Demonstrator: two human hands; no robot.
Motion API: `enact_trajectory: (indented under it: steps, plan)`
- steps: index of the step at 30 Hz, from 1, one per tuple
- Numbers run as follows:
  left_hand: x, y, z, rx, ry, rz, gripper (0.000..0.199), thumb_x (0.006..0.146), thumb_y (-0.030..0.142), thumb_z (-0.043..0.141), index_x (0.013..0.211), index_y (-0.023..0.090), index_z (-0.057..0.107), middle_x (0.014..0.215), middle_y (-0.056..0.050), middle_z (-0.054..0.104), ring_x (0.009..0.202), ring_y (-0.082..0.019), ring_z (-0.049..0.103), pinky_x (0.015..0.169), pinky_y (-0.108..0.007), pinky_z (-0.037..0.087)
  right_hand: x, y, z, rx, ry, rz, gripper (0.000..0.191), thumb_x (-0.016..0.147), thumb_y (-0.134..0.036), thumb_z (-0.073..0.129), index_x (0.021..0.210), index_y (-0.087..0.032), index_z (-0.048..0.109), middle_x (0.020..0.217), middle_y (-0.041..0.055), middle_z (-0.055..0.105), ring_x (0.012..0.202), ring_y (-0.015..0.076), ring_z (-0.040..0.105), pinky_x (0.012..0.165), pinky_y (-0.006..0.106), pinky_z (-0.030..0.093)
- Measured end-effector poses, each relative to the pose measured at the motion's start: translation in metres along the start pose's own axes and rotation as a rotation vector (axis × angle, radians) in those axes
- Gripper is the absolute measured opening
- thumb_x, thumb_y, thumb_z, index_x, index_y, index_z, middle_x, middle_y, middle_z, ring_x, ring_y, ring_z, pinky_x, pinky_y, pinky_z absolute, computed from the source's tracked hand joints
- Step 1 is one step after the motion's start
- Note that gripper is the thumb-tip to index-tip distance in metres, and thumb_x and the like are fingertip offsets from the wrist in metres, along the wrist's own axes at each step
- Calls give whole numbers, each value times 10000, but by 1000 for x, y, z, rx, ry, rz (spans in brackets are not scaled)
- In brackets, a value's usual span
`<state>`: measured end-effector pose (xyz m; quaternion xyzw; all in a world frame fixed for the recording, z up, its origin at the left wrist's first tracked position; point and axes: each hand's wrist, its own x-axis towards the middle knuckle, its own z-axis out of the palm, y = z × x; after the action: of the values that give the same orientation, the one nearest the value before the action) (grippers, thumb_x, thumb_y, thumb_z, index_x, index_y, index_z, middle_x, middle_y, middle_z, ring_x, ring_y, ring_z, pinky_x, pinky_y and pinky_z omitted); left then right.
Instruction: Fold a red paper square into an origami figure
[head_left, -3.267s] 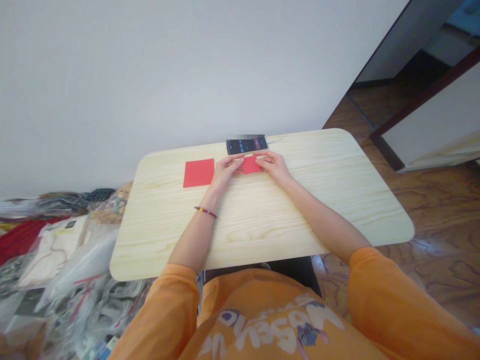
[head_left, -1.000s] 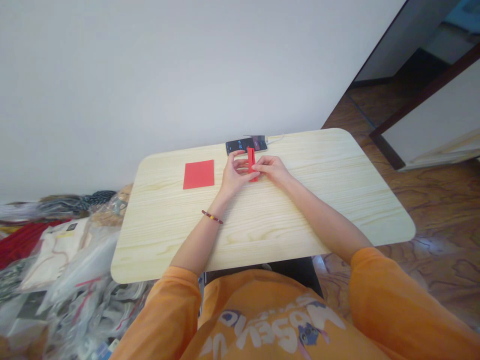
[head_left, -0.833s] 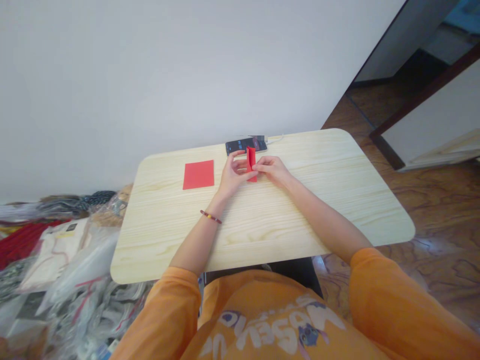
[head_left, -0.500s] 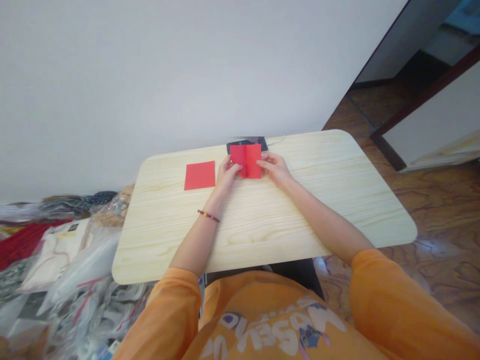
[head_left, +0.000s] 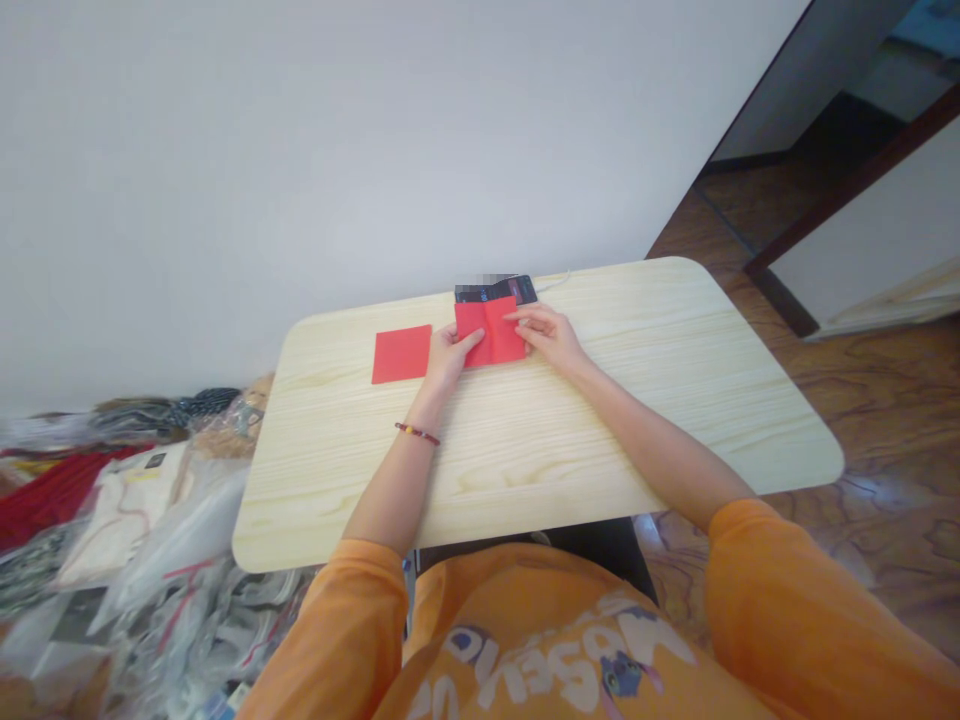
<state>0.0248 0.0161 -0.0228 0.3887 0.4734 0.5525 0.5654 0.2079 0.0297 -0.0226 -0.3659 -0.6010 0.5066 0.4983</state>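
A red sheet of paper (head_left: 496, 345) with a crease down its middle is held up just above the table. My left hand (head_left: 448, 356) grips its left edge, thumb on the front and the other fingers behind. At its right side, my right hand (head_left: 551, 337) pinches the edge, with the index finger stretched over the paper's face. A second red sheet or stack of red paper (head_left: 401, 354) lies flat just left of my left hand.
Behind the held paper, a dark phone (head_left: 517, 290) lies near the wall with a white cable (head_left: 556, 283). The pale wood-grain table (head_left: 570, 450) has rounded corners. Bagged clothes (head_left: 202, 600) are heaped on the left, below the tabletop.
The held paper has come slightly down and tilted, uncovering more of the phone. My right index finger has moved onto the paper's face. The flat red paper stays in its place on the table.
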Motion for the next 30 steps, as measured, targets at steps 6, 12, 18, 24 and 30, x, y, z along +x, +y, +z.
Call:
enact_trajectory:
  steps: [6, 12, 18, 24, 30]
  plan:
    - [7, -4, -10, 176, 80, 49, 369, 507, 328, 817, 807, 129, 735, 816, -67, 749, 753, -218, 688, 752, -348, 542, 4, 11, -5, -144, -98, -30, 204, 790, -258, 587, 870, -168, 752, 900, 54, 593, 553, 64, 508, 516, 239, 435]
    - [3, 0, -6, 141, 77, -23, 341, 477, 269, 824, 774, 127, 736, 783, -64, 745, 741, -220, 688, 756, -358, 546, 3, 13, -5, -194, -182, -120, 209, 798, -237, 588, 909, -198, 761, 1010, 83, 649, 903, 179, 628, 786, 325, 518]
    - [-4, 9, 1, -56, -42, -152, 316, 489, 217, 829, 776, 128, 732, 808, -59, 749, 757, -199, 696, 838, -365, 547, 5, 15, -3, -11, -152, 37, 252, 585, -311, 801, 797, -182, 761, 958, 71, 714, 885, 206, 661, 829, 342, 519]
    - [-8, 15, 3, -154, -195, -220, 264, 606, 140, 759, 869, 135, 739, 919, -82, 749, 848, -184, 702, 917, -336, 533, 6, 4, -2, 141, 49, 213, 319, 548, -362, 829, 780, -169, 725, 783, 25, 725, 690, 148, 629, 704, 297, 519]
    - [-12, 16, 5, -139, -259, -214, 456, 579, 72, 746, 1021, 173, 694, 955, -59, 743, 928, -206, 694, 973, -379, 502, 9, 6, -1, 247, 140, 216, 424, 520, -393, 836, 818, -188, 614, 790, -2, 708, 679, 126, 625, 644, 258, 514]
